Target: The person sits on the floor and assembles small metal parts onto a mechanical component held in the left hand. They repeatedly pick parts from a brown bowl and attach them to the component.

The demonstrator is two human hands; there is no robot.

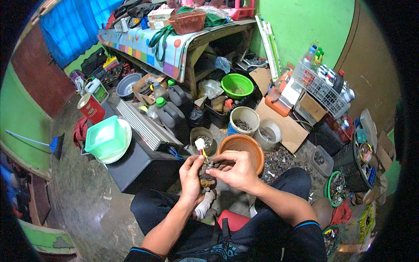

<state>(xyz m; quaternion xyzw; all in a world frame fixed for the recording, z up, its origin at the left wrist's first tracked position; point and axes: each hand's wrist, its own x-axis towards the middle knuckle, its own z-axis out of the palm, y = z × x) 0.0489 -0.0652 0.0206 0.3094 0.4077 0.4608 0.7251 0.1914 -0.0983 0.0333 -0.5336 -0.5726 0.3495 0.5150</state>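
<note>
Fingers of our left hand (191,174) and right hand (234,171) pinched tight on a small dark metal part (208,168) above the orange bowl (258,153); firm grip and short, careful moves seemed best.

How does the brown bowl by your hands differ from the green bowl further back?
The brown bowl sits right behind the right hand, which partly covers it; the green bowl stands clear, further back near the table. The brown one is terracotta-coloured, the green one bright green. The brown one looks larger, though it is closer. Both are round, upright and open-topped.
</note>
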